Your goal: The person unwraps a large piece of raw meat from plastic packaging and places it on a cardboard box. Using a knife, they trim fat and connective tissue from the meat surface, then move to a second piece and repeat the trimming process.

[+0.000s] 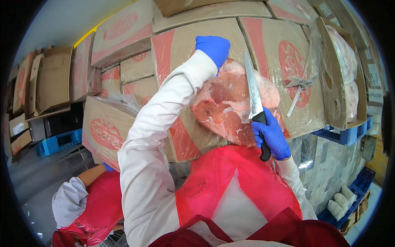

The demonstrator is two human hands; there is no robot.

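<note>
A large piece of raw meat (226, 103), pink with pale fat along its edges, lies on plastic-wrapped cardboard boxes in front of me. At its far end is my left hand (212, 51) in a blue glove, fingers curled closed; what they grip, if anything, is hidden. My right hand (273, 136), also gloved in blue, is wrapped round the black handle of a knife (254, 92). The long blade points away from me above the right part of the meat. I cannot tell whether the blade touches it.
Wrapped cardboard boxes (197, 29) form the work surface. An open box (364, 111) with wrapped meat stands at the right, above a blue pallet (349, 133). A strip of loose plastic (299, 86) lies nearby. Another person in a red apron (103, 206) is at lower left.
</note>
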